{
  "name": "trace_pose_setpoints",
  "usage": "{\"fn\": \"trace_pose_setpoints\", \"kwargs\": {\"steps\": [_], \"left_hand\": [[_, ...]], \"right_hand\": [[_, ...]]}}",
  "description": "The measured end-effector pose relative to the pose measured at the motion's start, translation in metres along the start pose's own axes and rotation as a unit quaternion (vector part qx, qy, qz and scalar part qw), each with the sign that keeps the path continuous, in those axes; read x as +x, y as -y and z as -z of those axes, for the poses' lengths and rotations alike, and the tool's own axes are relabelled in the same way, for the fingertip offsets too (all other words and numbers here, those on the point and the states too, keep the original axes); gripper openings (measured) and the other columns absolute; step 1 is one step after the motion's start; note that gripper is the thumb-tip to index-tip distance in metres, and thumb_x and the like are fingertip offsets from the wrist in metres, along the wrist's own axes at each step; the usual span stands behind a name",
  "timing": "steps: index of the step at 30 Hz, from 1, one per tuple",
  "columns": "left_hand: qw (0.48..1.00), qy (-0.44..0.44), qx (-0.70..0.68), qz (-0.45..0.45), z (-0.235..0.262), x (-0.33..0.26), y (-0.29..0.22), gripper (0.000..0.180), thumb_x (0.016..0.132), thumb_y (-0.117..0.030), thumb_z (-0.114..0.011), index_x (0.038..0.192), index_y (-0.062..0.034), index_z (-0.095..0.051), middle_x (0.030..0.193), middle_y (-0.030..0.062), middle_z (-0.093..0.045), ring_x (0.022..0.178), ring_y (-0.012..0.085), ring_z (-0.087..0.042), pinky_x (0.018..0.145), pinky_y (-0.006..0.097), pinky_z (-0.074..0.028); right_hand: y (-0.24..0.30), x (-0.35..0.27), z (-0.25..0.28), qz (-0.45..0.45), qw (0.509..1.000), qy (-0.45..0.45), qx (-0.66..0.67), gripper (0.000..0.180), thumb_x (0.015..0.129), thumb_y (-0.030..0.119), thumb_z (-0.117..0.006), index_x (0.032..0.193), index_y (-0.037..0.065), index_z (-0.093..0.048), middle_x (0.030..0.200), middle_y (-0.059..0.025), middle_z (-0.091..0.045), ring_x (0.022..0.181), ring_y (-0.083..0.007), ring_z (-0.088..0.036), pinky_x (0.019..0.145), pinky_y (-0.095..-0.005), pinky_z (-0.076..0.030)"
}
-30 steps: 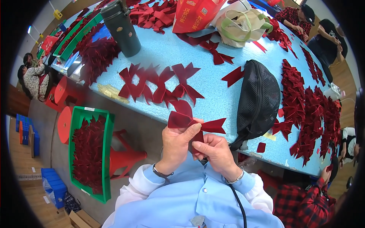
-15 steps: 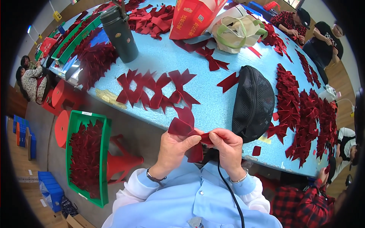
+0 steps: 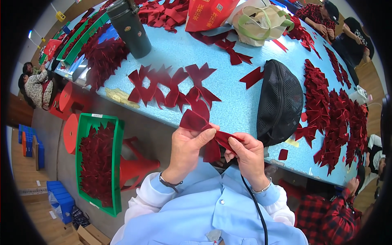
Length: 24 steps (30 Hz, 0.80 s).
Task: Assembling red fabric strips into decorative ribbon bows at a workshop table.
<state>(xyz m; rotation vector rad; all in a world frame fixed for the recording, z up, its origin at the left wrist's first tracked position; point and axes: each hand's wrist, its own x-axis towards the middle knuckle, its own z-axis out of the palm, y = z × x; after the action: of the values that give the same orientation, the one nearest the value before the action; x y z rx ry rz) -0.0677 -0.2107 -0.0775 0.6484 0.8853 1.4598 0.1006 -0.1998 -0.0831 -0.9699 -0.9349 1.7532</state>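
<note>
I am pinching a dark red velvet ribbon bow (image 3: 204, 132) between both hands, just above the near edge of the blue tabletop (image 3: 241, 106). My left hand (image 3: 185, 149) is gripping its folded loop with the thumb on top; my right hand (image 3: 247, 157) is pinching the centre band. One tail is hanging down between my hands.

At the far edge of the light blue table we see a red paper gift bag with gold print (image 3: 208, 13). On the green plastic crate's rim sits a small white rectangular label (image 3: 96, 116). By the floor, lower left, stands what may be a brown cardboard box (image 3: 90, 236).
</note>
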Motion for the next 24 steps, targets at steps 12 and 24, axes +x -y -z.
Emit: {"fn": "trace_pose_setpoints", "kwargs": {"steps": [12, 24], "left_hand": [[0.999, 0.016, -0.02, 0.037, -0.001, 0.019, 0.0, 0.022, 0.084, -0.007, -0.065, 0.103, 0.002, -0.058, 0.093, 0.0112, -0.067, 0.082, 0.0143, -0.063, 0.078, 0.028, -0.05], [0.995, 0.028, -0.04, 0.089, -0.007, 0.026, -0.001, 0.034, 0.082, -0.004, -0.067, 0.112, 0.0015, -0.051, 0.095, 0.0088, -0.063, 0.086, 0.0126, -0.061, 0.077, 0.027, -0.049]], "right_hand": [[-0.006, 0.001, 0.009, -0.06, 0.997, 0.031, 0.025, 0.012, 0.087, 0.005, -0.06, 0.094, -0.006, -0.059, 0.075, -0.012, -0.064, 0.059, -0.0147, -0.06, 0.056, -0.0272, -0.052], [-0.009, -0.001, 0.01, -0.066, 0.997, 0.046, 0.013, 0.008, 0.085, 0.001, -0.06, 0.088, -0.006, -0.06, 0.075, -0.0143, -0.065, 0.061, -0.0173, -0.063, 0.057, -0.0297, -0.055]]}}
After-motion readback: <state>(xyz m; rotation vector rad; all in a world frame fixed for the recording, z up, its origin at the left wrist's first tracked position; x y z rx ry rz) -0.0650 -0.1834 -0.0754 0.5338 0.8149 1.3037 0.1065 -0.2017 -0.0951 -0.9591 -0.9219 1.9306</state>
